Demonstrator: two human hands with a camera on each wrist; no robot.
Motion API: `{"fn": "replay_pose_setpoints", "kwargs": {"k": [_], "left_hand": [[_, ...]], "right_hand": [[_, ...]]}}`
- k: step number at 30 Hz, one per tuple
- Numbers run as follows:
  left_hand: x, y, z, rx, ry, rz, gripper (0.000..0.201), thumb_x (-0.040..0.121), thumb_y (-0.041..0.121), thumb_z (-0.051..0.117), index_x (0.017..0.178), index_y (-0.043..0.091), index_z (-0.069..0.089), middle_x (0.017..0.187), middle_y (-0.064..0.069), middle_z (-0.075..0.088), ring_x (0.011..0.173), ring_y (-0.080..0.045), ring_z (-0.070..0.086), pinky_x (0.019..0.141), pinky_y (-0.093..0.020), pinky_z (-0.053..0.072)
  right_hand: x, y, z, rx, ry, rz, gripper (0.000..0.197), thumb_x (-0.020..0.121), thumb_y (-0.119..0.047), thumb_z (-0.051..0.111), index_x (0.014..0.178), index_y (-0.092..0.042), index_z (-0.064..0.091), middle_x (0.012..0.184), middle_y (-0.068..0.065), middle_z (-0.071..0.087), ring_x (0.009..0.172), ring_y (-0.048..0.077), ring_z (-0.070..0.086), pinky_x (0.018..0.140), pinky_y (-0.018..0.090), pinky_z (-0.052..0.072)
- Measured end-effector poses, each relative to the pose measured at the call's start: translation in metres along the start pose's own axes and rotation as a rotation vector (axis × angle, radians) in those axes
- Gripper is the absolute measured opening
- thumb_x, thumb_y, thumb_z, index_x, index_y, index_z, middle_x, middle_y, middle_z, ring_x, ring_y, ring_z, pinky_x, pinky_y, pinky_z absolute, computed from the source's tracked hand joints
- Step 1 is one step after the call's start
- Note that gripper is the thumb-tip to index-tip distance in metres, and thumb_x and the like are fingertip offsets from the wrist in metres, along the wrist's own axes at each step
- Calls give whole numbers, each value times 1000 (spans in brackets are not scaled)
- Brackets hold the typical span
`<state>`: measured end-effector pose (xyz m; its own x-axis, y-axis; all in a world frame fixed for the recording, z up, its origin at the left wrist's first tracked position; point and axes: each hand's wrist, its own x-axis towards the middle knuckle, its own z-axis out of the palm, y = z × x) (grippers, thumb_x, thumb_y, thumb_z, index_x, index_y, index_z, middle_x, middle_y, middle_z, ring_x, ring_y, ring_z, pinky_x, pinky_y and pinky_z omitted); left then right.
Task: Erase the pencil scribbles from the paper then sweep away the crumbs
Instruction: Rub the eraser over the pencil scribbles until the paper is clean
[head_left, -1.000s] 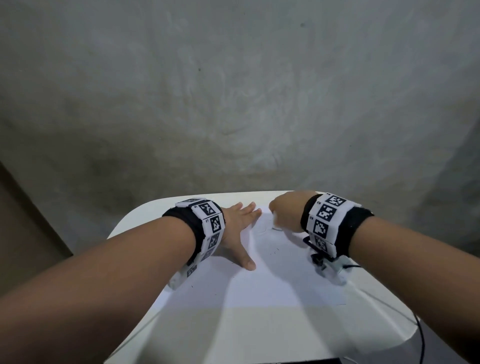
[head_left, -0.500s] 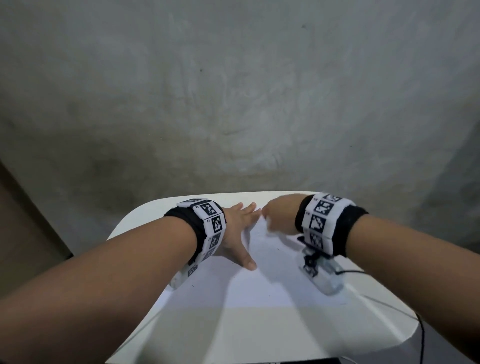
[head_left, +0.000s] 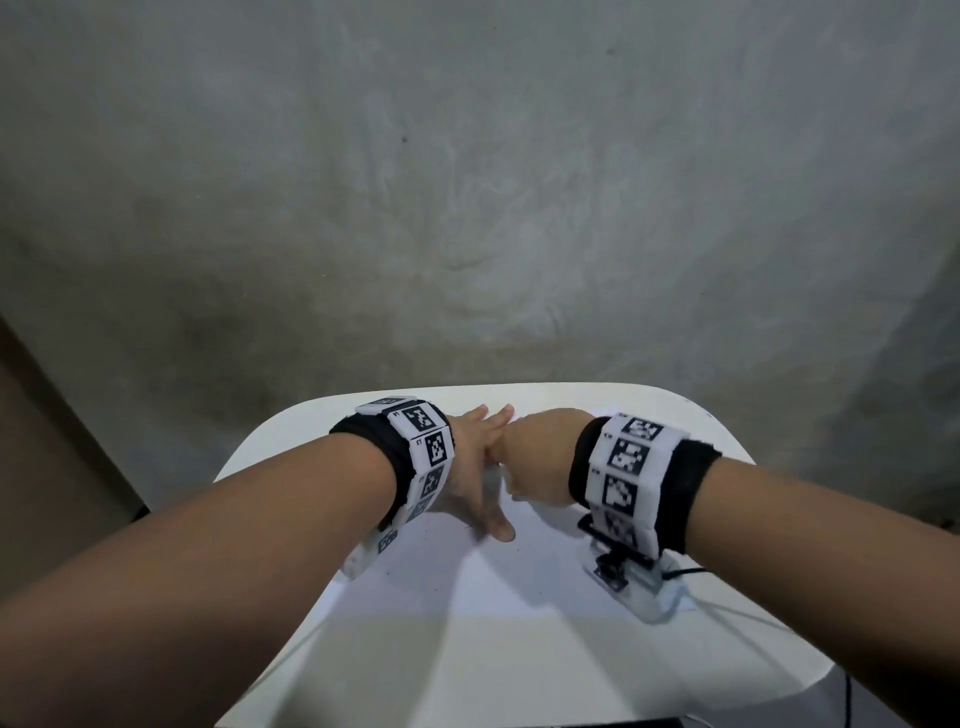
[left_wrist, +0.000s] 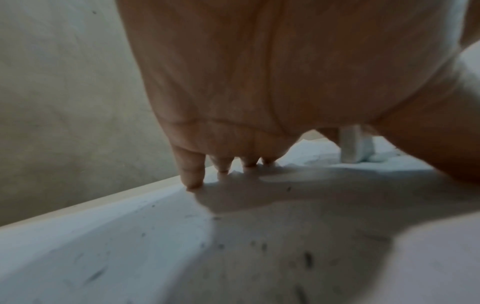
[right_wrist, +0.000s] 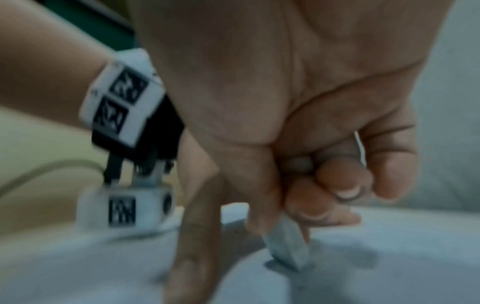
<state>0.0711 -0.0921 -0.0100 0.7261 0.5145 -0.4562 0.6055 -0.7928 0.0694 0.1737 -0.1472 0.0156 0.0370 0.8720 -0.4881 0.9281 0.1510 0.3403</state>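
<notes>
A white sheet of paper (head_left: 524, 577) lies on a small white table (head_left: 291, 447). My left hand (head_left: 475, 467) lies flat on the paper with straight, spread fingers, holding it down. My right hand (head_left: 530, 457) is curled right beside the left fingers and pinches a white eraser (right_wrist: 287, 244), whose tip presses on the paper (right_wrist: 363, 267). The eraser (left_wrist: 355, 148) also shows upright beyond the left fingers (left_wrist: 192, 170). Dark eraser crumbs (left_wrist: 307, 259) are scattered over the paper (left_wrist: 130, 257) under the left palm. Pencil marks are too faint to make out.
The table's far edge (head_left: 493, 387) runs just beyond both hands, with a grey wall (head_left: 467, 208) behind it. A black cable (head_left: 685, 571) leads off to the right from the right wrist camera. The table's near edge (head_left: 519, 719) is at the bottom of the head view.
My right hand has slid left across the paper with the eraser, from a hand's width away to right against the left fingers. The left hand has stayed in place.
</notes>
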Motion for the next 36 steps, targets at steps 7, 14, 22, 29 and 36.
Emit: {"fn": "replay_pose_setpoints", "kwargs": {"k": [7,14,22,29,36], "left_hand": [[5,-3,3,-15,-8,-8,131,61,66,77,152,35,-12,162,6,-12,149,-20,-12,118,-47,6],[1,0,-2,-2,-29,-9,131,63,65,76,151,34,-17,162,5,-11,149,-23,-9,118,-48,8],[6,-10,2,49,-56,-7,136,57,80,67,149,32,-22,158,10,-23,148,-19,-16,118,-52,4],[-7,-23,5,80,-101,-33,134,62,75,69,148,32,-24,156,11,-28,147,-17,-19,119,-54,5],[-7,-24,4,78,-106,-24,136,61,75,70,148,31,-25,157,11,-28,147,-18,-20,118,-55,4]], "right_hand": [[2,9,1,157,53,89,35,96,-20,52,130,-10,54,128,10,58,119,27,56,90,35,44],[7,9,-11,78,-69,121,40,95,-26,56,133,-15,54,137,1,55,125,21,52,94,32,43],[9,31,-5,118,90,200,14,86,-19,55,97,-15,64,87,-3,64,84,23,65,71,31,55],[16,21,-3,6,62,201,10,81,-29,61,87,-25,55,112,0,64,96,32,63,80,37,49],[19,14,-9,93,39,166,17,87,-28,60,101,-18,62,108,0,67,93,26,65,80,35,53]]}}
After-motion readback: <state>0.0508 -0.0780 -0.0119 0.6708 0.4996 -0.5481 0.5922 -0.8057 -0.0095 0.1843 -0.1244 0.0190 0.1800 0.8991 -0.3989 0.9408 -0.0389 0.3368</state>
